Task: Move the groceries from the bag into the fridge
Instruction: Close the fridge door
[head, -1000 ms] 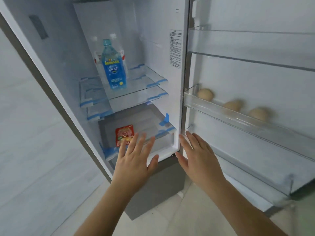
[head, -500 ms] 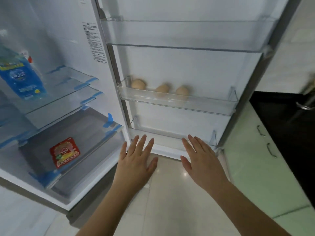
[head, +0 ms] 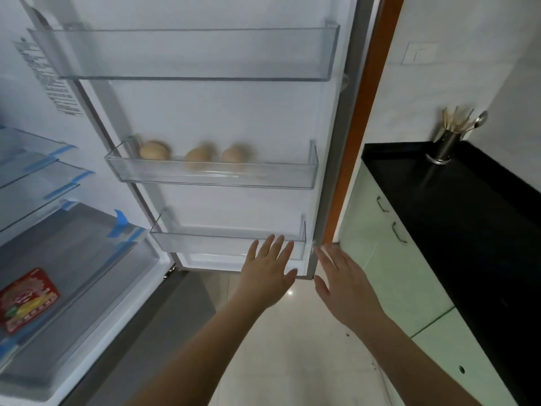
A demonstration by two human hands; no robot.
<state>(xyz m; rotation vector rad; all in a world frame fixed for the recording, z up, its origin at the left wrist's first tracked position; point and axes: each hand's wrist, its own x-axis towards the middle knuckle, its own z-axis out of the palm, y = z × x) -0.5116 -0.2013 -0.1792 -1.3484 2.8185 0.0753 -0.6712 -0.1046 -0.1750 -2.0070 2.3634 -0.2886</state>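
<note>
Head view | both hands spread, empty: left hand (head: 268,272) before fridge door (head: 222,112) | right hand (head: 344,284) at its edge | bag unseen

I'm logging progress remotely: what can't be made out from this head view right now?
- Grocery bag: not in the frame at all.
- Fridge upper shelves: cut off by the left edge.
- Three round items in the middle door bin: motion-blurred, probably eggs.
- Red packet in the drawer: print too blurred to read.
- Left hand and right hand: open, empty.
</note>
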